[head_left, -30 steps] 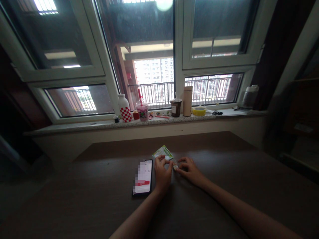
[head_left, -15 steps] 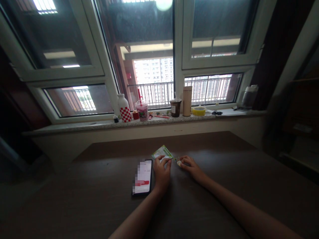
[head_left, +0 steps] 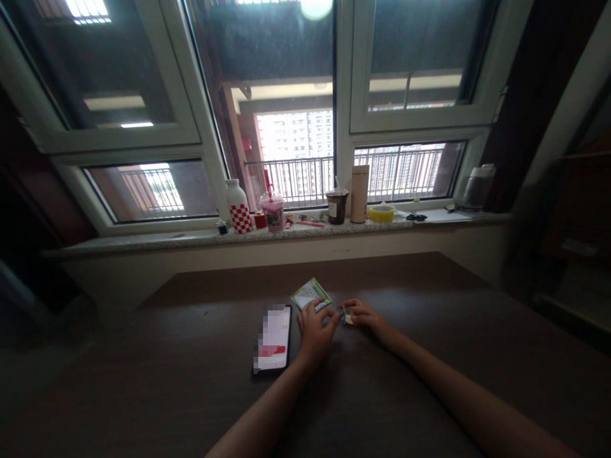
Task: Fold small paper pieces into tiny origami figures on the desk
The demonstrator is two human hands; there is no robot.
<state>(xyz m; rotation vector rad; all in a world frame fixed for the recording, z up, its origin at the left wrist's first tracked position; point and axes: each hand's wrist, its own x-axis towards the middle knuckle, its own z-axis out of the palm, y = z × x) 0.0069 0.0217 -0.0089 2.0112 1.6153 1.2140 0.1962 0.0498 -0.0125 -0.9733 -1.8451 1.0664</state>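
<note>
A small green and white packet (head_left: 311, 294) lies flat on the dark wooden table (head_left: 429, 356). My left hand (head_left: 316, 329) rests just below it with fingers curled, fingertips touching the packet's near edge. My right hand (head_left: 365, 316) is to the right, fingers pinched on a tiny pale object (head_left: 348, 317) that is too small to name. The two hands nearly meet. A phone (head_left: 273, 338) with a lit screen lies left of my left hand.
A stone windowsill (head_left: 191, 238) runs behind the table. On it stand a red-checked white bottle (head_left: 238, 207), a pink cup with a straw (head_left: 273, 212), a dark cup (head_left: 337, 205), a tall beige flask (head_left: 359, 193), a yellow tape roll (head_left: 381, 212) and a kettle (head_left: 478, 185).
My right hand moved away to the right with the tiny object, then came back towards my left hand. My left hand slid slightly right along the packet's edge.
</note>
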